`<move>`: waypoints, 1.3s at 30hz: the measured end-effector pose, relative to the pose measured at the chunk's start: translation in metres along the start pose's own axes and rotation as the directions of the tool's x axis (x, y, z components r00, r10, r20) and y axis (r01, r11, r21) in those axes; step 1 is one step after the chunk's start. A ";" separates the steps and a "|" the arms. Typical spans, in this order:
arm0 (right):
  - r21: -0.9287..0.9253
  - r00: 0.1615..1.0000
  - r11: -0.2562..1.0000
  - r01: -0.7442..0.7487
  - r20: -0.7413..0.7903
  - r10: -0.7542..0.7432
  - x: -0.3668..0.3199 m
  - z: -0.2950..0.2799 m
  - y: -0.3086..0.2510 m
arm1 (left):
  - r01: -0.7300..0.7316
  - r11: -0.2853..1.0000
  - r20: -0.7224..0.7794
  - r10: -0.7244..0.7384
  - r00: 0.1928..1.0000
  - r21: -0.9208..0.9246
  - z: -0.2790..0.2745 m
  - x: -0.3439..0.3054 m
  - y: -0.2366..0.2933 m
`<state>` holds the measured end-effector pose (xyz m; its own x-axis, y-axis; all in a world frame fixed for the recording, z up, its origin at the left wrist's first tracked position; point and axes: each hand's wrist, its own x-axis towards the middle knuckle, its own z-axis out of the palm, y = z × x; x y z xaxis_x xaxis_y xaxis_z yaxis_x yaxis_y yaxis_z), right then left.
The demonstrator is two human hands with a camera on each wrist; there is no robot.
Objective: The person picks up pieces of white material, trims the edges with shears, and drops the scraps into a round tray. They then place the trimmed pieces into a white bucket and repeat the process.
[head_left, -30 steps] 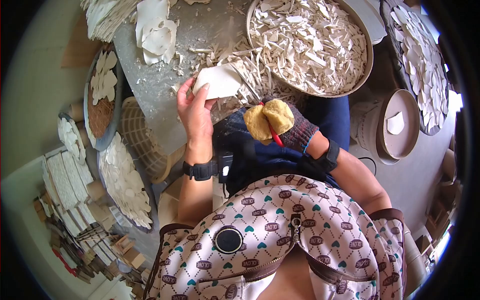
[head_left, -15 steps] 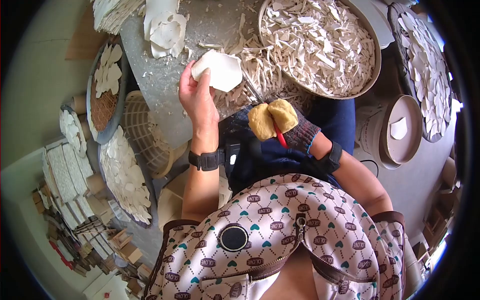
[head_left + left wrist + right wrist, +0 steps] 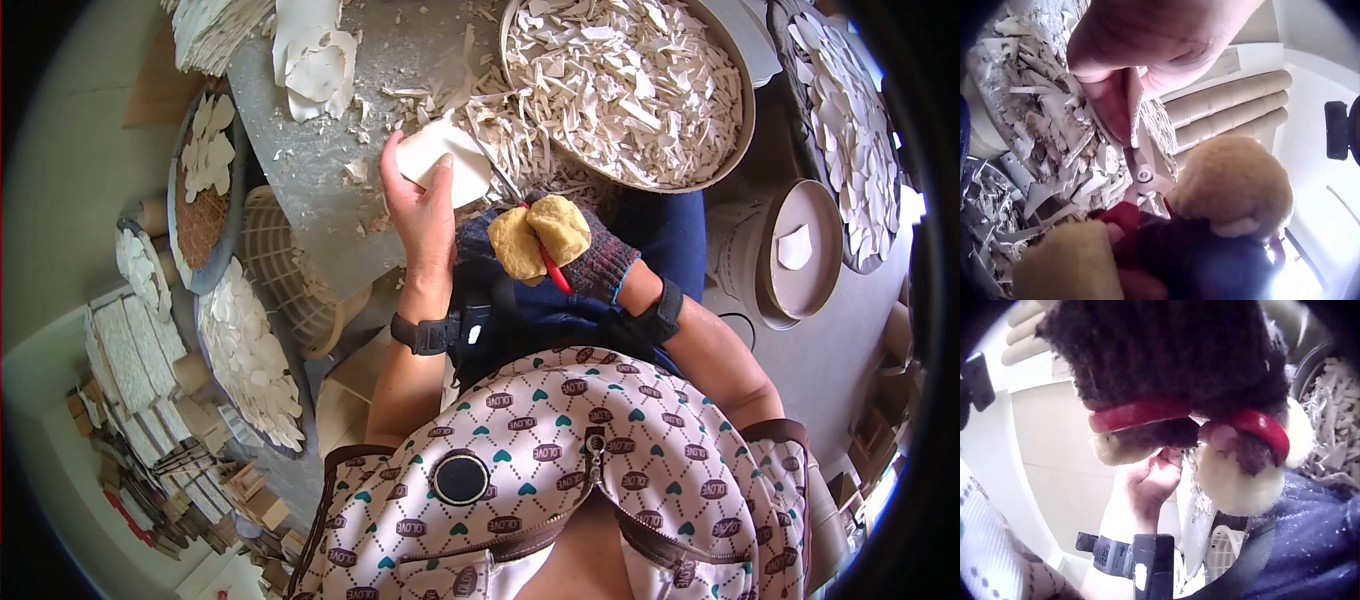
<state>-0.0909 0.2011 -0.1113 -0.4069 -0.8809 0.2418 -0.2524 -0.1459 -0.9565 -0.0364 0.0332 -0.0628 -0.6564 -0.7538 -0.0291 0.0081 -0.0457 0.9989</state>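
With our left hand point(image 3: 422, 215) stretched forward we pinch a white sheet point(image 3: 470, 172), while our gloved right hand point(image 3: 600, 258) curls round red-handled scissors point(image 3: 554, 271) right of the pinching fingers.

This place seems to be a workshop. Pale scraps point(image 3: 625, 95) fill a round tray point(image 3: 750, 108) near the grey table point(image 3: 300, 175). Flat pieces point(image 3: 245, 350) lie in piles.

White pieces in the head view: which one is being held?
The white piece pinched in the left hand, its edge at the scissors. The others, like the lone piece in the tub or the flat pieces on the table, lie untouched.
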 end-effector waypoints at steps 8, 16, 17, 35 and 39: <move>0.230 0.977 0.951 -0.209 0.101 0.190 0.004 -0.006 -0.015 | 0.069 0.997 0.032 -0.068 0.997 -0.039 -0.003 0.009 0.007; 0.252 0.970 0.937 -0.241 0.039 0.239 0.001 -0.002 0.001 | 0.142 0.990 0.194 -0.137 0.971 -0.014 -0.002 -0.002 0.015; 0.269 0.965 0.927 -0.263 0.048 0.260 0.004 -0.005 -0.006 | 0.153 0.988 0.215 -0.147 0.966 -0.013 -0.004 0.000 0.016; 0.204 0.994 0.973 -0.106 0.056 0.097 0.003 -0.005 -0.004 | 0.088 0.990 0.098 -0.076 0.992 -0.115 -0.013 -0.003 0.016; 0.585 0.953 0.761 -0.280 0.078 0.292 0.003 -0.001 -0.022 | 0.192 0.965 0.122 -0.172 0.978 -0.177 -0.010 -0.009 0.019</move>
<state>-0.0873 0.2022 -0.0898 -0.3935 -0.9173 -0.0612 0.4360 -0.1276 -0.8908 -0.0224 0.0326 -0.0441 -0.7352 -0.6490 -0.1955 0.0156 -0.3046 0.9523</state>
